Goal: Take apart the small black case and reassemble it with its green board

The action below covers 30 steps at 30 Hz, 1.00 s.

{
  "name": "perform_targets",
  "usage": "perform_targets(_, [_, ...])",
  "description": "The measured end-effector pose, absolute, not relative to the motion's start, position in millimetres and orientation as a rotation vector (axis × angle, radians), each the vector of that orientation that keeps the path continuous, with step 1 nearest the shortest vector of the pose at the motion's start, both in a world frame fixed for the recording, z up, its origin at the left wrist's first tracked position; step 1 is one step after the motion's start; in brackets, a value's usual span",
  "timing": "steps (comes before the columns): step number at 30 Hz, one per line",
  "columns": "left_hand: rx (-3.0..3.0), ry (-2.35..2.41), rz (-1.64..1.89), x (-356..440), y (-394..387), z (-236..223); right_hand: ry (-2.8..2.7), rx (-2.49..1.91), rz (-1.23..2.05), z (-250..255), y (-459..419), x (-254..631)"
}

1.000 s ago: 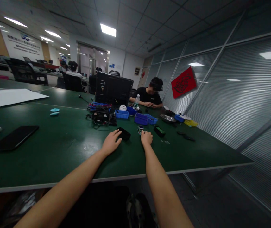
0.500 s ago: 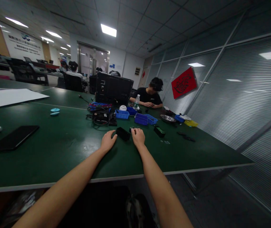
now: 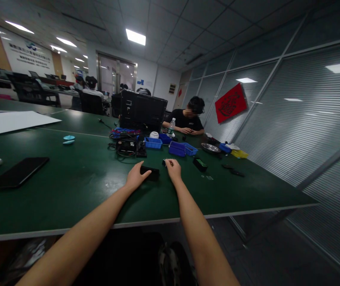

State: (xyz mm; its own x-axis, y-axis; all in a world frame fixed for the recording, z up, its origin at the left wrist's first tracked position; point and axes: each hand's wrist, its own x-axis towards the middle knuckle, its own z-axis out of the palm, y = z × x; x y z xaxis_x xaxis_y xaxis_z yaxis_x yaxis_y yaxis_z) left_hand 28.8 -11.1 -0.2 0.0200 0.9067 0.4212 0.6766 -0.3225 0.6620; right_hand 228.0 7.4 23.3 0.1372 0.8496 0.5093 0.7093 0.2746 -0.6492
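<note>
On the table (image 3: 83, 194), the box (image 3: 152, 174) is lying within the left hand's (image 3: 137, 174) grasp, left of the right hand (image 3: 173, 169). Behind, trays (image 3: 153, 143) are sitting before the bottle (image 3: 171, 126). The plate (image 3: 211, 148) is resting right of them; the tablet (image 3: 18, 172) is lying far left.

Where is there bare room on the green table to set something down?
The widest bare patch of the table lies between the black slab and the left hand. Another lies between the small clear pieces, right of the right hand, and the near edge. It is crowded beyond the hands: cables, blue trays, the bottle and the monitor.
</note>
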Motion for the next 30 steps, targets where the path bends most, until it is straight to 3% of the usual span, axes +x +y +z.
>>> perform_targets(3, [2.059, 1.610, 1.141, 28.7, -11.9, -1.4, -1.354, -1.846, -0.023, 20.5, 13.6, 249.1])
perform_targets(7, [2.056, 1.607, 1.118, 27.8, -12.6, -0.7, -1.447, -2.046, 0.084, 9.8, 22.6, 261.0])
perform_targets(16, [2.051, 1.592, 1.126, 27.4, -10.7, -0.8, -1.534, -1.662, 0.066, 12.7, 22.0, 253.5])
perform_targets(30, [2.078, 1.527, 1.065, 21.8, -9.8, -0.9, -1.690, -1.861, 0.135, 11.2, 21.7, 250.7])
